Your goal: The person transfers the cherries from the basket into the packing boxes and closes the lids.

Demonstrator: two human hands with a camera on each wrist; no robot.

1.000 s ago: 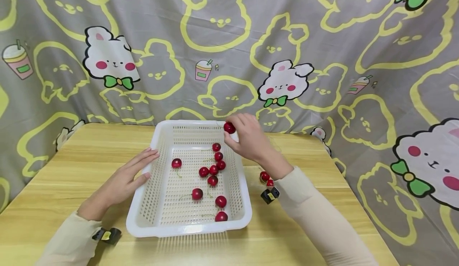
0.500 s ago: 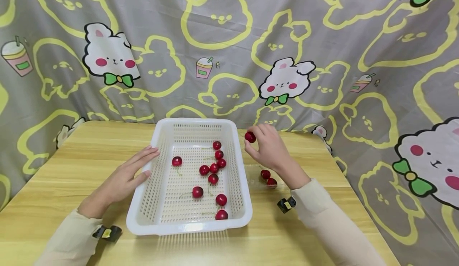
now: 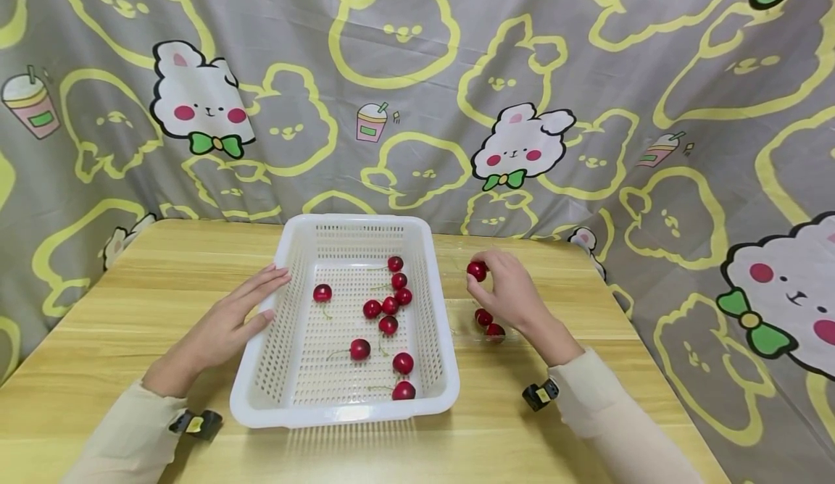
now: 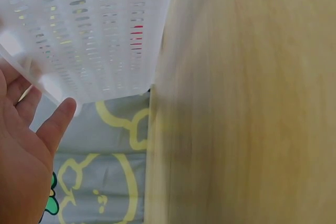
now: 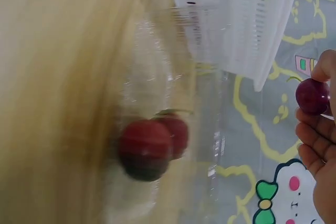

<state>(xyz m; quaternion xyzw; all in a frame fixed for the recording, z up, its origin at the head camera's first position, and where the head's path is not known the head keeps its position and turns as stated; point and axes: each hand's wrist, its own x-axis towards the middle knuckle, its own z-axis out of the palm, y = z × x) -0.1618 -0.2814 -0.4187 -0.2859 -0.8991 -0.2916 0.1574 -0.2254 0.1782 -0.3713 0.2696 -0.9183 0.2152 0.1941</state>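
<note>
The right hand (image 3: 509, 297) pinches a cherry (image 3: 477, 271) higher than the clear container (image 3: 462, 327), with the basket (image 3: 352, 416) to its left.

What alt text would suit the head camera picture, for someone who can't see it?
A person's right hand pinches a red cherry near two more cherries in a clear plastic container. The left hand touches the rim of a white perforated basket with ten cherries inside, on a wooden table before a cartoon-patterned curtain.

The right hand (image 5: 323, 140) pinches one cherry (image 5: 311, 96) — a clear container (image 5: 216, 145) holds two cherries (image 5: 145, 148).
</note>
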